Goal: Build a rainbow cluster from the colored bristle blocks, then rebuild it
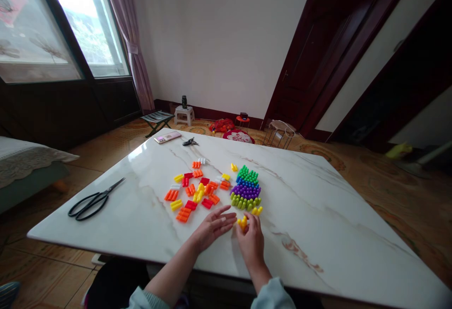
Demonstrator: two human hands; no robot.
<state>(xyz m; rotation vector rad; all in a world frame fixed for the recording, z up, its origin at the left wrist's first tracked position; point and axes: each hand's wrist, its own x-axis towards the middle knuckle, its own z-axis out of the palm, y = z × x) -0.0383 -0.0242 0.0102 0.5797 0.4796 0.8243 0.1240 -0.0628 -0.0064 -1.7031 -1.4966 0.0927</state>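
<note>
My right hand [251,242] has its fingers closed on a yellow plastic piece [242,223] made of joined rounded pegs. Just left of it, my left hand [216,226] is open, fingers stretched toward that piece, palm turned partly up. Right beyond my hands stands a tight block of similar pieces in rows: green [248,174], blue [243,181], purple [246,191] and yellow-green [245,201]. A second yellow piece [257,210] sits at the block's near right corner, and another yellow piece [233,167] lies by its far left.
Loose orange pieces [183,214], red pieces [191,205], yellow pieces [198,193] and white pieces [201,161] lie scattered left of the block. Black-handled scissors [95,202] rest on the table's left side. A phone [167,137] and a small black tool [190,142] lie near the far edge.
</note>
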